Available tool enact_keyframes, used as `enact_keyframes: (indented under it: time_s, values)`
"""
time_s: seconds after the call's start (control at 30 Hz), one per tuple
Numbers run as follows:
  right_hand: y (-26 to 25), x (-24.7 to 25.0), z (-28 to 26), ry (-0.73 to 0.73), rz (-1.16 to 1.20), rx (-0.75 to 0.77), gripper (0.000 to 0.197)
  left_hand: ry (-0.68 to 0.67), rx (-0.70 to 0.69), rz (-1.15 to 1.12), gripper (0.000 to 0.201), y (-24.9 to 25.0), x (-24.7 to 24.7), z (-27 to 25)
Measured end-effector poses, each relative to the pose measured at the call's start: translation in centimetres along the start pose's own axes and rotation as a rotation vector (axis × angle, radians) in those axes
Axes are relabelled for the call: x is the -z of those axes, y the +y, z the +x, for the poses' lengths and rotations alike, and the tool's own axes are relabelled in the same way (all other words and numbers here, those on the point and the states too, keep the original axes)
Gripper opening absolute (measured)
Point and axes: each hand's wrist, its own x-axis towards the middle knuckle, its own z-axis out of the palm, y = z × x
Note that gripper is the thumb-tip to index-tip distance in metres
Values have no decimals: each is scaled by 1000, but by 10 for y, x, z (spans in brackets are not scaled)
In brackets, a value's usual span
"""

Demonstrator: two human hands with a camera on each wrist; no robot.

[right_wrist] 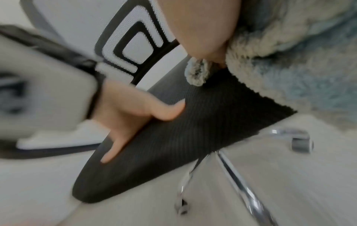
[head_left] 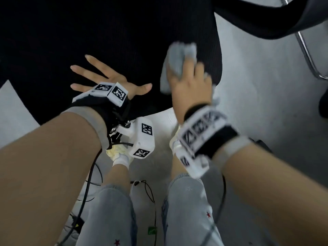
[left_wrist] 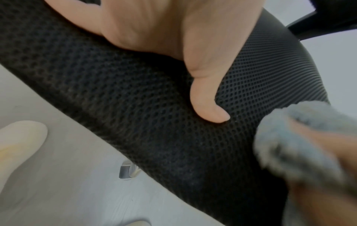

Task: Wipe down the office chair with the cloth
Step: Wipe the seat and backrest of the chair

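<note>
Seat wiping underway: right hand (head_left: 190,84) clutches bunched cloth (head_left: 179,63) at seat (head_left: 106,41) right edge; left hand (head_left: 104,80) flat, fingers spread, mid-seat. Contact blurred, probably pressing. Next: sweep across.

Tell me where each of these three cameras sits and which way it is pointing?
Head: worn on the head, looking down at the black mesh chair seat; shows both forearms, left hand flat, right hand gripping the fluffy grey-blue cloth, legs below.
Left wrist: looks along the palm across the seat toward the cloth.
Right wrist: looks past the cloth across the seat toward the left hand and the chrome chair base.
Shared: all three show seat and cloth.
</note>
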Motion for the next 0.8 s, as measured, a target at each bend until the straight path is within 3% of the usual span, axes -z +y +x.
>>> enact_keyframes:
  time_s: [0.1, 0.17, 0.23, 0.3, 0.37, 0.47, 0.57, 0.8]
  values:
    - [9, -15, -47, -105, 5, 137, 61, 249, 7, -42, 141, -2, -5, -1]
    - [16, -5, -33, -29, 28, 153, 64, 231, -4, -14, 156, -1, -5, -3]
    - [20, 11, 3, -7, 74, 72, 59, 277, 2, -21, 157, -2, -5, 1]
    - [21, 28, 47, 26, 193, -138, 50, 274, -35, -19, 166, -3, -9, 7]
    - [18, 38, 65, 71, 213, -236, 51, 385, -51, -35, 161, -4, -11, 7]
    - [16, 29, 38, -36, 214, -204, 60, 300, -43, -20, 155, -8, -15, 10]
    - [19, 16, -3, -78, 205, -161, 73, 480, -23, -16, 144, -12, -19, 9]
    - [18, 41, 65, -17, 266, -228, 63, 525, -75, -33, 149, -11, -17, 16]
